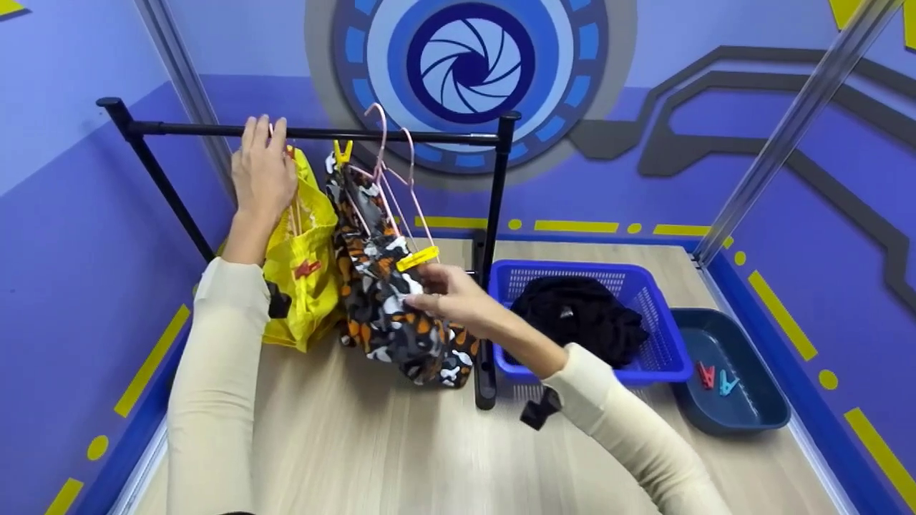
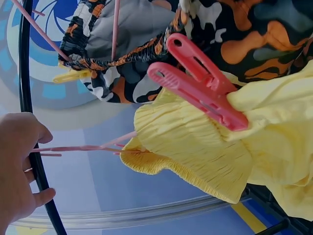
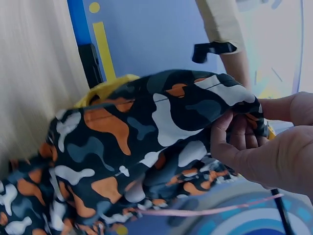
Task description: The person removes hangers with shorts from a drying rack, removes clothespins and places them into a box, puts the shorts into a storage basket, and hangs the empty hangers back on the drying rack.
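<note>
My left hand (image 1: 263, 175) curls over the black rail (image 1: 315, 133), right where the pink hanger (image 2: 80, 148) of a yellow garment (image 1: 304, 286) meets it. A red clothespin (image 2: 200, 83) is clipped on that garment's gathered waistband. With my right hand (image 1: 458, 297) I pinch the waistband edge of orange, white and black camouflage shorts (image 1: 401, 322). One yellow clothespin (image 1: 343, 151) sits at the upper end of their waistband and another yellow clothespin (image 1: 418, 258) just above my right fingers. Pink hangers (image 1: 379, 143) rise from the shorts, their hooks above and beside the rail.
Right of the rack's post (image 1: 497, 207) stands a blue basket (image 1: 673, 365) holding black cloth (image 1: 580, 315). Beside it a dark tray (image 1: 769, 415) contains a red clothespin (image 1: 706, 376) and a light blue clothespin (image 1: 728, 383). Printed walls (image 1: 809, 236) close in the wooden tabletop (image 1: 429, 458).
</note>
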`<state>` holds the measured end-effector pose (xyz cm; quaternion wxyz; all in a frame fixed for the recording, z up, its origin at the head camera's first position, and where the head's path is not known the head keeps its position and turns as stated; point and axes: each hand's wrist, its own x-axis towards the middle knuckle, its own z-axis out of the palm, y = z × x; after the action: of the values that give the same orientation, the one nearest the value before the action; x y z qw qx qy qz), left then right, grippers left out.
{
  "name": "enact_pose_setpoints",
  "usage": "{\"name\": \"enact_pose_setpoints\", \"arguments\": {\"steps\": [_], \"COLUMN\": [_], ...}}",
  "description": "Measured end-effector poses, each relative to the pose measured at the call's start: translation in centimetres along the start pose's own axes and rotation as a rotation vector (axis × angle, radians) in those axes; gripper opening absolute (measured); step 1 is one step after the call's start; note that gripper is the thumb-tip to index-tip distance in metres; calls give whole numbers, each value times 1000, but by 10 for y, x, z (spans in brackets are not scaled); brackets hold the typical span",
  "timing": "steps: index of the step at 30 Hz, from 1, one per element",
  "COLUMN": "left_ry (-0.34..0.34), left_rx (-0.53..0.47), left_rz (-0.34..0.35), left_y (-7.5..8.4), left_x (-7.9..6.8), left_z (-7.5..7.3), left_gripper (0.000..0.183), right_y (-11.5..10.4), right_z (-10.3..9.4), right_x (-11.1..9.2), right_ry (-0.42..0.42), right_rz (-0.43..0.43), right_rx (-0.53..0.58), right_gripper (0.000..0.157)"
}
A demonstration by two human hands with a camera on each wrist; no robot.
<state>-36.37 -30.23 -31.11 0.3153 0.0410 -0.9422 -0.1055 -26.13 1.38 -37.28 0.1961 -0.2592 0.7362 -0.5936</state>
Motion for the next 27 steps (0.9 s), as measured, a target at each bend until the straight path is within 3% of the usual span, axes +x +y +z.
{"name": "enact_pose_setpoints", "arguments": {"steps": [3, 6, 9, 12, 18, 21, 24, 27], "left_ry": [7, 94, 109, 13, -222, -309, -361, -407], "left_rx": [32, 34, 15, -28, -129, -174, -192, -191], "left_rz": [37, 132, 213, 231, 191, 202, 254, 289], "left_y": [4, 10, 17, 23, 26, 27, 31, 37], "left_x": [-8, -22, -37, -48, -55, -57, -60, -63], "left_z": [7, 18, 25, 26, 21, 19, 16, 11], "left_gripper": [59, 61, 59, 65, 71, 50, 26, 18], "right_y": [-3, -4, -3, -2, -4, -7, -9, -10], "right_z": [-15, -32, -50, -71, -113, -131, -148, -166], "right_x": [-8, -15, -22, -29, -44, -53, -60, -66], "right_ry": [-6, -17, -32, -37, -57, -53, -32, 6], "right_rz": [-26, -58, -100, -115, -115, -119, -117, -107], "right_rx": [-35, -64, -123, -168, -159, -158, -196, -262], "right_gripper": [37, 35, 31, 31, 32, 32, 31, 30]}}
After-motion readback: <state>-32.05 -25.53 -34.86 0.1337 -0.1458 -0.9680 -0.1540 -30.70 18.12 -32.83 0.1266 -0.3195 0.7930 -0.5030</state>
